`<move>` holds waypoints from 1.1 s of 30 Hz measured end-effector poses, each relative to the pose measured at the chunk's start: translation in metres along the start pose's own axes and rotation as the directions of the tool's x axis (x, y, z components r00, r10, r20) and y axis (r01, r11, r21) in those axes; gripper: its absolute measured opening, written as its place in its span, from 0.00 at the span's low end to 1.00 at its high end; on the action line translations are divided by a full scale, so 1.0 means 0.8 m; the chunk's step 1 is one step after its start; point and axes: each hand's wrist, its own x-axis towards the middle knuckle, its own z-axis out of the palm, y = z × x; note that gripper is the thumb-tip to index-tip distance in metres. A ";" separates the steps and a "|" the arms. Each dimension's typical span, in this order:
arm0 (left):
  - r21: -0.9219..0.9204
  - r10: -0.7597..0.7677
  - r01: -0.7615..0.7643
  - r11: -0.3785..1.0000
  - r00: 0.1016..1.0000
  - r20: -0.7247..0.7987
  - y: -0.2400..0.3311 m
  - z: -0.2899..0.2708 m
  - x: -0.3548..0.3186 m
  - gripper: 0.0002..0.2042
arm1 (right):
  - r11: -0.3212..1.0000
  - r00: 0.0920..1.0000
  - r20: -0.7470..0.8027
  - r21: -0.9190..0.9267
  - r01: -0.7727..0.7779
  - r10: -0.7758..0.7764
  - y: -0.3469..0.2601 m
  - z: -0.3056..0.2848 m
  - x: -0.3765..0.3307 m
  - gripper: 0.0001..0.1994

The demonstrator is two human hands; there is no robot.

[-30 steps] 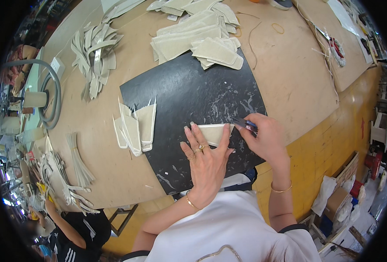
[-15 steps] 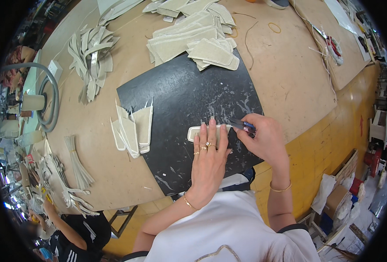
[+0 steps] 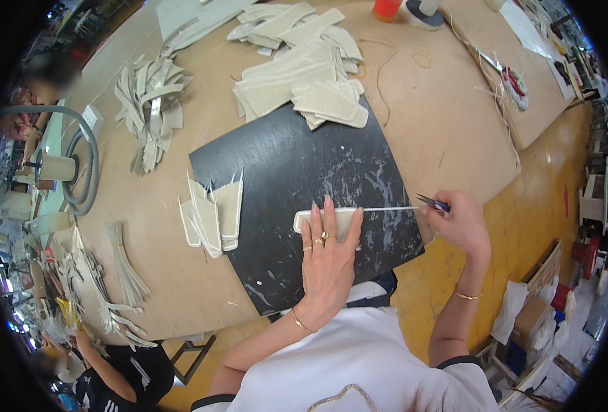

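My left hand (image 3: 328, 271) lies flat with fingers spread, pressing a beige fabric piece (image 3: 306, 220) with white edging onto the black mat (image 3: 270, 161). From this piece's upper edge a thin white cord (image 3: 390, 208) runs straight out to the right, its end at the fingertips of my right hand (image 3: 465, 223). That hand, just past the mat's right edge, is closed round small dark snips (image 3: 436, 202), whose blades point left. Whether the fingers also pinch the cord is hard to make out. Several similar edged pieces (image 3: 230, 213) overlap at the mat's left edge.
Stacked beige pieces (image 3: 328, 103) cover the mat's far edge. Loose strips (image 3: 154, 103) are heaped at far left, with a tied strip bundle (image 3: 127, 268) nearer. A grey hose (image 3: 92, 158) curves at the left. Another person's arm (image 3: 108, 367) shows at lower left.
My right hand has moved right, away from the piece, with the snips. The white cord now stretches between piece and hand. My left hand stays on the piece; the view has shifted slightly.
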 end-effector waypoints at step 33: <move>-0.227 -0.207 0.142 0.963 0.934 -0.292 -0.072 0.004 -0.014 0.30 | 0.767 0.596 -0.493 -0.297 0.570 -0.634 -0.152 0.143 0.046 0.17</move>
